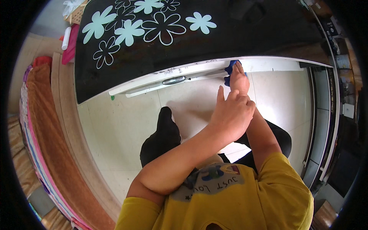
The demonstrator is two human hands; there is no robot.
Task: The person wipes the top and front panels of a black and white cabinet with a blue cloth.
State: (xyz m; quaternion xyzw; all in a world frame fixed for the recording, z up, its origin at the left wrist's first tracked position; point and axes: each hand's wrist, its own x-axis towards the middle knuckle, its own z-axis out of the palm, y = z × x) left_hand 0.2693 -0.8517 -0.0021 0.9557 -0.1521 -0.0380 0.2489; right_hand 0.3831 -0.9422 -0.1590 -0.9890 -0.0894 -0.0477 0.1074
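Observation:
My right hand (239, 79) is on a blue cloth (229, 70), its fingers against the white front (201, 66) of a table. Parts of the cloth show on both sides of the hand. The table has a black glossy top (258, 34) with pale green and outlined flowers. Over my right forearm lies my left hand (233, 113), thumb spread and the other fingers bent. Whether it touches the forearm, I cannot tell. A shiny metal handle (174, 80) sits on a white drawer front left of the cloth.
Below are pale floor tiles (120, 135) and my dark-clad foot (165, 118). At left runs a wooden edge (67, 123) beside a brown blanket (49, 115). A small green thing (112, 97) lies near the table. Shelving with glass panels (319, 123) stands at right.

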